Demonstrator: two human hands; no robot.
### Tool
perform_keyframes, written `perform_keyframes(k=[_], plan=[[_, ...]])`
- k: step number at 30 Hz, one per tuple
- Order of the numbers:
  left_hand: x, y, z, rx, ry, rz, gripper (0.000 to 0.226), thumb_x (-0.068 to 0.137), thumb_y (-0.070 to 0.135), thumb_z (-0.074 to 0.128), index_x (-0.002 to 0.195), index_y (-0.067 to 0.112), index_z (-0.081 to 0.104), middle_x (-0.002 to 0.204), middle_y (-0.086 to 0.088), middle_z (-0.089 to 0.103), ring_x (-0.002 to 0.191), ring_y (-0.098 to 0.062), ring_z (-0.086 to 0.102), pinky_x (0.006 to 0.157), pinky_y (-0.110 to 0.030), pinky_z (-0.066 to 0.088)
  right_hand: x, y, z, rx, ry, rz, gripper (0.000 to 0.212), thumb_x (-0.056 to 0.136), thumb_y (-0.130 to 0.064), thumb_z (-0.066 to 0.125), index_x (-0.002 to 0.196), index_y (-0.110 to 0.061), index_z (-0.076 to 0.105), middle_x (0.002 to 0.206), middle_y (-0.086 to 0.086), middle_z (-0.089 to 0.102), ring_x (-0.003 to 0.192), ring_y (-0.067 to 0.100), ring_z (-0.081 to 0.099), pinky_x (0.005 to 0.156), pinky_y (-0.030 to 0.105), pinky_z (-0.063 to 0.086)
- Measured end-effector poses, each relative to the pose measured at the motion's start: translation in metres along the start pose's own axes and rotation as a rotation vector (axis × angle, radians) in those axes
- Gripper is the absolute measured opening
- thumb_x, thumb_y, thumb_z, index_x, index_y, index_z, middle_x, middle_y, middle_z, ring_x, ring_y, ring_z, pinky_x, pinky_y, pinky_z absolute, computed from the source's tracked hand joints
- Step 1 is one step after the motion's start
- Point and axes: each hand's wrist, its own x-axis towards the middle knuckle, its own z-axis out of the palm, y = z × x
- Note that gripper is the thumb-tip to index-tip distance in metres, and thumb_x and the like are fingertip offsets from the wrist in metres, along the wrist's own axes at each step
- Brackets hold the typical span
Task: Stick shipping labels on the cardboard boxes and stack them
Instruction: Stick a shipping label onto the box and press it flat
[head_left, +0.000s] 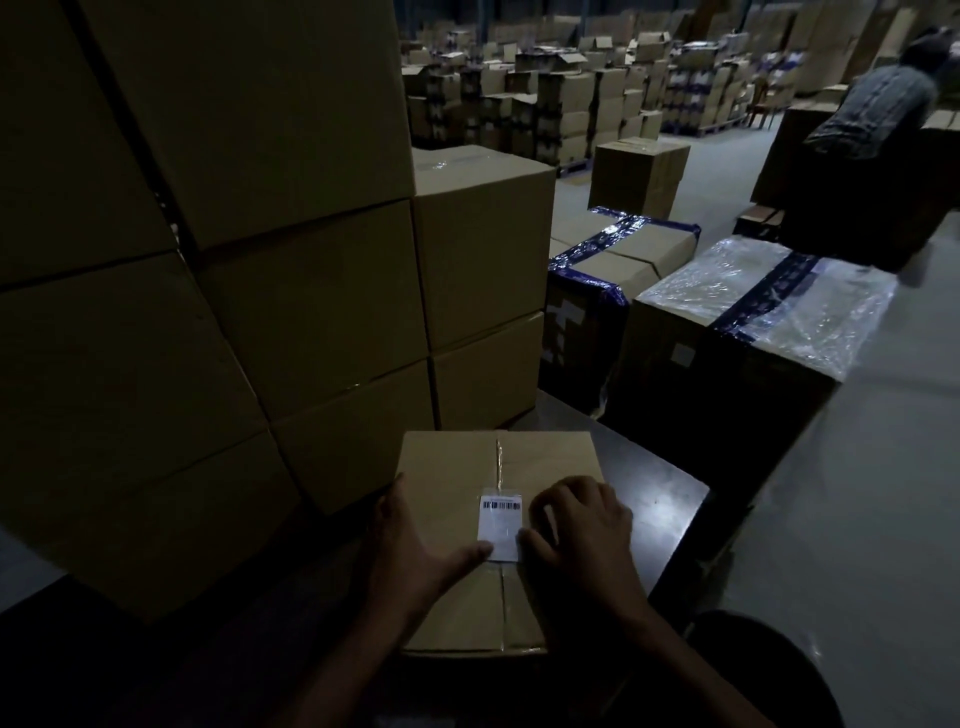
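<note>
Nearest us, our left hand lies flat and spread on the cardboard box, thumb touching the shipping label's lower left corner. Our right hand, fingers bent but gripping nothing, presses the lid just beside the label's right edge. The label sits across the centre seam, long axis running away from us; the stack rises to the left, nearer the left hand

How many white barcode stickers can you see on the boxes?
1 clear one: the barcode label lies on top of the near box, over its middle seam, between the left hand and right hand. It is dark, so other boxes may carry stickers I cannot see.
</note>
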Motion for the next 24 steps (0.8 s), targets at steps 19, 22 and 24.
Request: perform_keyframes(k=[19,22,24], plan=[[-0.037,0.021,0.038,-0.222,0.317,-0.17,0.104,0.059,0.02,0.095,0.144,0.019,0.035,0.147,-0.009,0.028,0.132,-0.036,0.035,0.106,-0.058,0.038,0.054,0.029,-0.012,-0.007,-0.064,-0.016,0.024,0.084,-0.055,0.052,0.099,-0.04,0.063,0.116,-0.012,0.052,0.116,0.012,0.046,0.101,0.042,0.035],[-0.007,0.019,0.028,-0.012,0.267,0.103,0.11,0.056,0.038,0.095,0.146,0.022,0.034,0.151,-0.004,0.025,0.136,-0.033,0.036,0.107,-0.054,0.041,0.041,0.023,-0.002,-0.019,0.009,-0.04,0.028,0.086,-0.054,0.054,0.108,-0.037,0.061,0.123,-0.01,0.053,0.121,0.012,0.043,0.114,0.044,0.02],[0.01,0.028,0.025,0.142,0.103,0.141,0.12,0.057,0.066,0.084,0.152,0.026,0.024,0.16,-0.001,0.013,0.149,-0.028,0.014,0.119,-0.052,0.023,0.038,0.023,0.0,0.016,0.044,-0.076,0.037,0.087,-0.054,0.051,0.117,-0.034,0.059,0.123,-0.01,0.056,0.121,0.01,0.046,0.115,0.039,0.018]])
